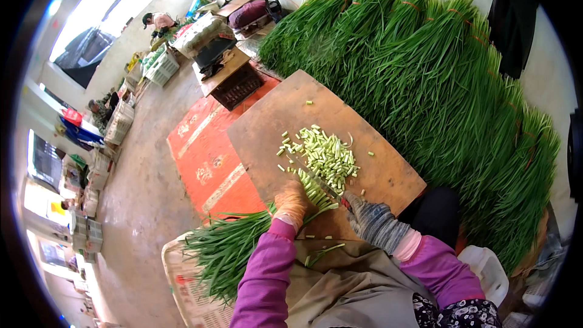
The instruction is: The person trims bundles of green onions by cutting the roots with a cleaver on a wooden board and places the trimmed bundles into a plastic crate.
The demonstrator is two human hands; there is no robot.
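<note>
My left hand [291, 201], in an orange glove, presses a bundle of long green stalks, likely garlic chives [237, 241], onto a wooden board [268, 114]. Their pale cut ends [314, 191] point up the board, while the leaves trail off to the left. In a grey knit glove, my right hand [375, 221] grips a knife by its red handle [347, 202]. The narrow knife blade [316, 177] lies along the stalk ends. Just beyond it is a heap of short cut stem pieces [330, 157], with a few scattered around.
Tied bundles of green chives [410, 64] are piled along the wall on the right. A plastic crate [182, 278] stands at lower left, under the leaves. Red matting [205, 155] covers floor beyond the board. Farther off, a person [160, 22] bends over produce near white crates [161, 68].
</note>
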